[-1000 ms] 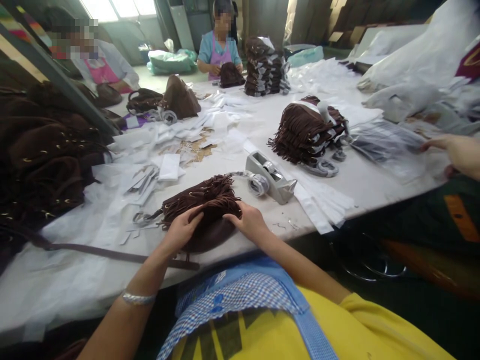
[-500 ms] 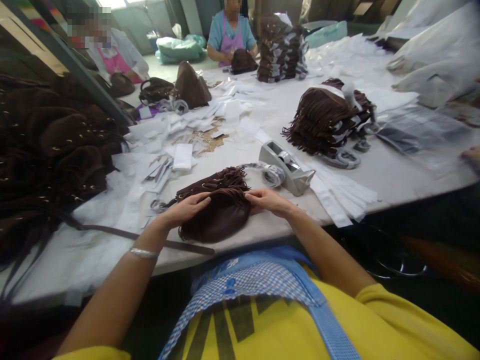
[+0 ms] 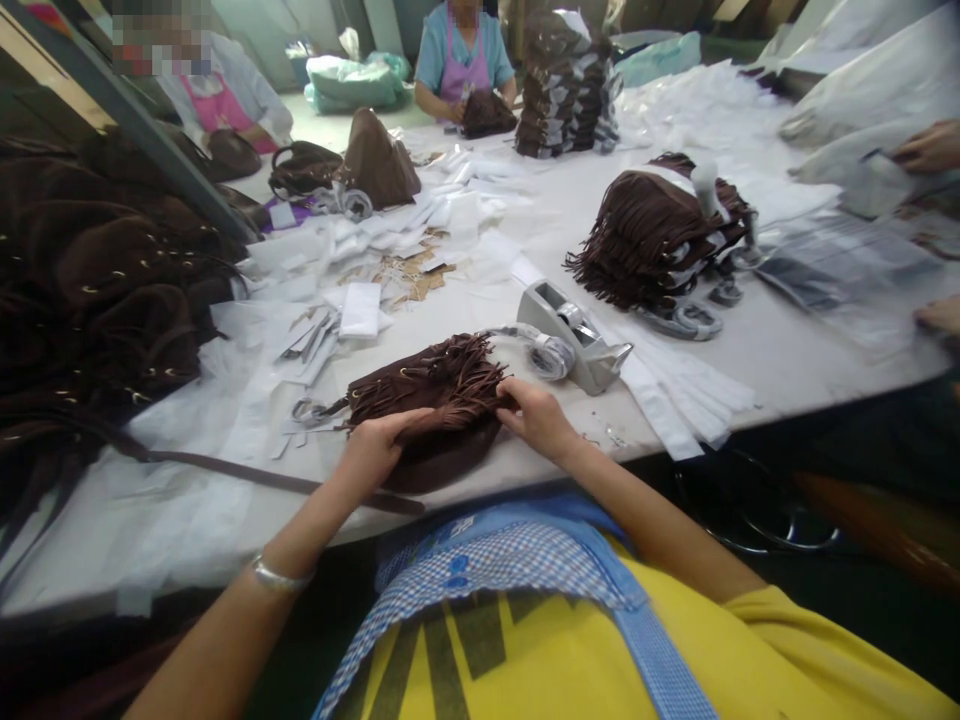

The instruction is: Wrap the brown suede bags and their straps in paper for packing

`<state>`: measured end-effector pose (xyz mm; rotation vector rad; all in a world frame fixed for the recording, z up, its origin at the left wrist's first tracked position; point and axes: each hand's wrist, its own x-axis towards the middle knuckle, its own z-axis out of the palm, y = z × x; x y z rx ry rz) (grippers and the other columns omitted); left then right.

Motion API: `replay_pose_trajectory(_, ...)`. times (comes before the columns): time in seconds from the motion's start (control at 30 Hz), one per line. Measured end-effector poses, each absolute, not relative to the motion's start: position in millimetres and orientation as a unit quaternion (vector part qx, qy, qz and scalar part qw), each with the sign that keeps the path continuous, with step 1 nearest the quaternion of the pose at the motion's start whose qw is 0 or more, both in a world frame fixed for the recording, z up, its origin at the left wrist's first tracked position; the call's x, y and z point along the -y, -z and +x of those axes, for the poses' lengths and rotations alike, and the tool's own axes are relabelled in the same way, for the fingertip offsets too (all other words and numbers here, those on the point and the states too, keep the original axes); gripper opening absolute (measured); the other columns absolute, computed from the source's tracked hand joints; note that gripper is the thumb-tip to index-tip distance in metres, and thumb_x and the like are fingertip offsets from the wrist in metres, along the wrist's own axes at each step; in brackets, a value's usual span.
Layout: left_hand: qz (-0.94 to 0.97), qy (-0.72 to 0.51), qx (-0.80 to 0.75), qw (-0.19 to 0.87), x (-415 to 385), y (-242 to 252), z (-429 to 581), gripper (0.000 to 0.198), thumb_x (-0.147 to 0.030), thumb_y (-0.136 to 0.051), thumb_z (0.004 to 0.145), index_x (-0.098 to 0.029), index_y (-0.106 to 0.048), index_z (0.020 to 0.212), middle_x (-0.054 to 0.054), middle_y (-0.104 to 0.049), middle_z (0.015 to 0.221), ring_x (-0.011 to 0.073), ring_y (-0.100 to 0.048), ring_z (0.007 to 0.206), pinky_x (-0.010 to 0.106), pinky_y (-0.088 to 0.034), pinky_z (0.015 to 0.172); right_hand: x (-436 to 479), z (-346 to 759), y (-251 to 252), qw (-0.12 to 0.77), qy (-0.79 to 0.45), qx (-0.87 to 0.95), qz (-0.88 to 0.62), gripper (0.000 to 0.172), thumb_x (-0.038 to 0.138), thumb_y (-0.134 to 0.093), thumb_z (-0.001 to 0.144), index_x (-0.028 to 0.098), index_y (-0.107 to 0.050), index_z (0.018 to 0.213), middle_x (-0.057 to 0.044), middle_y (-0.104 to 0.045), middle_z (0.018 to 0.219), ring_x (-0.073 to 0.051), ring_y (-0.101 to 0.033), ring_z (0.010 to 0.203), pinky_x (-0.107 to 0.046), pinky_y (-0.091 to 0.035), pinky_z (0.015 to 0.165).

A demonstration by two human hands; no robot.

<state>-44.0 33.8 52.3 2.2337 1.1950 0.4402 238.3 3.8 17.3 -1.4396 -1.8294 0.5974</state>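
Note:
A dark brown fringed bag [image 3: 450, 462] lies on the table in front of me, its fringe spread over the front. My left hand [image 3: 375, 450] is at its left side, fingers reaching along the fringe and closed on it. At the right end of the fringe my right hand [image 3: 536, 415] pinches some strands between thumb and fingertips. Metal eyelets show along the bag's upper edge. Just behind it lies a wrapped, coiled strap [image 3: 551, 357], beside a grey tape dispenser [image 3: 574, 335].
White paper strips [image 3: 679, 405] lie right of the dispenser. Stacked fringed bags [image 3: 652, 235] stand beyond. A dark heap of bags [image 3: 97, 300] fills the left, with a loose strap [image 3: 247, 468] trailing toward me. Co-workers sit across the table; another person's hand [image 3: 934, 147] shows at right.
The fringe that was folded up now lies down across the bag's front. My left hand has shifted slightly lower. At the far right, another person's hand has come into view with something pale.

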Motion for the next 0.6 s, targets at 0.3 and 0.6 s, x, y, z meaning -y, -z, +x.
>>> replay_pose_trajectory(0.3, 0.880, -0.156, -0.446, 0.046, 26, -16, -21, 0.064, -0.002, -0.039, 0.083, -0.018, -0.047, 0.144, 0.008, -0.052, 0.146, 0.0253, -0.046, 0.137, 0.046, -0.037, 0.114, 17, 229, -3, 0.326, -0.193, 0.719, -0.582, 0.036, 0.008, -0.052, 0.080, 0.020, -0.056, 0.114, -0.008, -0.067, 0.109, -0.022, -0.063, 0.103, -0.032, -0.049, 0.091)
replay_pose_trajectory(0.6, 0.884, -0.160, -0.436, 0.048, 36, -16, -21, 0.048, -0.020, -0.044, 0.096, -0.028, -0.048, 0.143, 0.007, -0.046, 0.150, 0.0295, -0.034, 0.144, 0.056, -0.031, 0.114, 9, 227, 6, 0.308, -0.174, 0.709, -0.610, 0.026, 0.010, -0.051, 0.078, 0.022, -0.058, 0.099, -0.003, -0.069, 0.089, -0.021, -0.065, 0.079, -0.028, -0.049, 0.072)
